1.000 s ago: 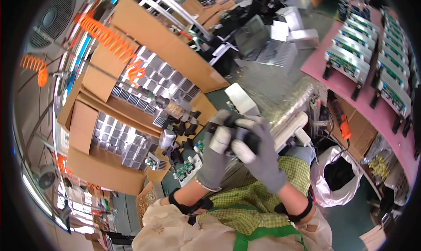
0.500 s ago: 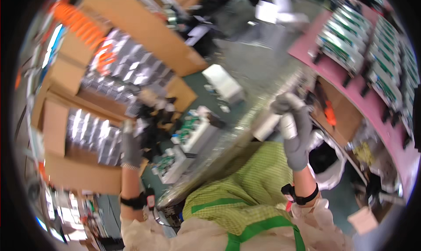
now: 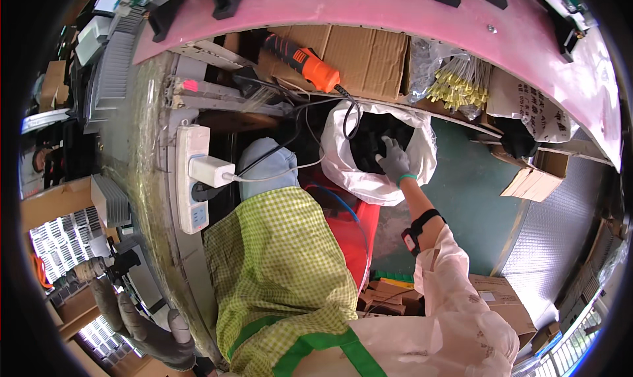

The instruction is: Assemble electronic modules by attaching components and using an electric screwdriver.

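A: Where is the right hand [image 3: 394,159]?

B: Grey-gloved, it reaches into the white plastic bag [image 3: 369,179] of black parts [image 3: 376,140] beneath the desk [image 3: 148,146], fingers spread and released, touching the parts.

A: And the left hand [image 3: 142,324]?

B: Grey-gloved, at lower left beside the desk edge; fingers extended, grasping nothing. An orange-and-black power tool [image 3: 300,57] lies on the shelf above the bag.

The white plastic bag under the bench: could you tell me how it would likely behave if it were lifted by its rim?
The white plastic bag looks thin and crumpled, so probably floppy. The right hand reaches among its dark contents, so it would likely sag.
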The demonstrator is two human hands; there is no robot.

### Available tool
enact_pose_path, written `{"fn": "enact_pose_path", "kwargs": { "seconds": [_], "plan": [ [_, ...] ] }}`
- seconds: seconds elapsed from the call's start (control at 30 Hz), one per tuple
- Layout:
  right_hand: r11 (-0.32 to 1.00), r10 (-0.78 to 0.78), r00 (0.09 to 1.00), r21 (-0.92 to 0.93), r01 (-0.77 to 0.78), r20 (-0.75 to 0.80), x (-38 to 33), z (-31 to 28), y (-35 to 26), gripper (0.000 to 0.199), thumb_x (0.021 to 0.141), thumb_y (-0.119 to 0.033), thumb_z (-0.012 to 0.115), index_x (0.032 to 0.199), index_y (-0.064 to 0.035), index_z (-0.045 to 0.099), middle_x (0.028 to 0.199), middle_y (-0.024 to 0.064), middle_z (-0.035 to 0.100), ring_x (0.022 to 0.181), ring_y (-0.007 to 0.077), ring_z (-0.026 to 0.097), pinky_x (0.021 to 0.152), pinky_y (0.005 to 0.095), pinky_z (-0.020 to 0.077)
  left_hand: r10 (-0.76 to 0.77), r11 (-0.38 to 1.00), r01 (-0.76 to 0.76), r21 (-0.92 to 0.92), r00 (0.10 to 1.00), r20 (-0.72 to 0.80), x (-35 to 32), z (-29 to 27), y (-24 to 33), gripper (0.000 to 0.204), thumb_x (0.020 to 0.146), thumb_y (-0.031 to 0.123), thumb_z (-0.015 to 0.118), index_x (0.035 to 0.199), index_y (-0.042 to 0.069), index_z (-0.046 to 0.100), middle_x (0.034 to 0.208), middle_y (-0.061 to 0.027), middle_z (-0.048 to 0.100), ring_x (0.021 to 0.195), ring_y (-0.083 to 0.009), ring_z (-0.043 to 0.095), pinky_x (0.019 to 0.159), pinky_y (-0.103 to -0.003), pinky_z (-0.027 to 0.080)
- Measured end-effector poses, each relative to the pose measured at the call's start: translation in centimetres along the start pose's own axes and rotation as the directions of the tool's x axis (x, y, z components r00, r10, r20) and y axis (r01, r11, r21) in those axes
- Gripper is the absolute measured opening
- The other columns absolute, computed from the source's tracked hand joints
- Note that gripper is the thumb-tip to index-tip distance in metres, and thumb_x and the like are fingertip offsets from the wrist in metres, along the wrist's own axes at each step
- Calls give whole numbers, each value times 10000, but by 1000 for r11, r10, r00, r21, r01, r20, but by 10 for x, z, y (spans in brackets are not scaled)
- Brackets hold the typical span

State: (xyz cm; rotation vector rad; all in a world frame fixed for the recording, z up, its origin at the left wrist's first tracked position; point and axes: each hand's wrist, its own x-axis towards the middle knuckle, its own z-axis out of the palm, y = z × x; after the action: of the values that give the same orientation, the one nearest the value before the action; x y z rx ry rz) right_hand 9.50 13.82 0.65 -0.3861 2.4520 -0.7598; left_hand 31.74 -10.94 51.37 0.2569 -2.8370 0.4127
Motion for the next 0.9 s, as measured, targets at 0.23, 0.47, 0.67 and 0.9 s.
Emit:
{"fn": "enact_pose_path", "kwargs": {
  "seconds": [0.23, 0.47, 0.67, 0.9],
  "plan": [
    [844, 134, 940, -534, 58, 315, 37, 52, -36, 984, 660, -377, 707, 1460, -249, 148, 1480, 245, 135, 1253, 428, 336, 990, 545, 317, -34, 999, 25, 38, 967, 253, 1, 25, 9, 592, 907, 510, 421, 1383, 164, 361, 1403, -239, 273, 1288, -419, 337, 1013, -552, 333],
    [914, 142, 951, -405, -20, 274, 48, 64, -32, 889, 645, -293, 745, 1404, -288, 283, 1415, 225, 247, 1091, 357, 505, 878, 424, 468, -60, 984, 120, -131, 919, 389, 14, 49, 6, 566, 826, 370, 549, 1331, 141, 434, 1409, -243, 285, 1278, -442, 335, 987, -542, 346],
    [936, 166, 930, -350, -45, 327, 54, 48, -39, 780, 649, -246, 737, 1335, -290, 368, 1405, 232, 271, 1038, 377, 555, 856, 428, 499, -58, 985, 137, -107, 838, 543, 21, 60, 6, 536, 809, 346, 567, 1275, 94, 484, 1400, -259, 302, 1272, -436, 348, 991, -515, 346],
    [956, 158, 971, -274, -106, 177, 53, 62, -32, 707, 684, -222, 710, 1313, -263, 389, 1382, 232, 288, 1021, 375, 566, 833, 436, 502, -27, 890, 256, -377, 856, 516, 20, 80, 5, 526, 775, 265, 653, 1257, 101, 518, 1390, -275, 306, 1208, -456, 427, 942, -478, 428]
  ]
}}
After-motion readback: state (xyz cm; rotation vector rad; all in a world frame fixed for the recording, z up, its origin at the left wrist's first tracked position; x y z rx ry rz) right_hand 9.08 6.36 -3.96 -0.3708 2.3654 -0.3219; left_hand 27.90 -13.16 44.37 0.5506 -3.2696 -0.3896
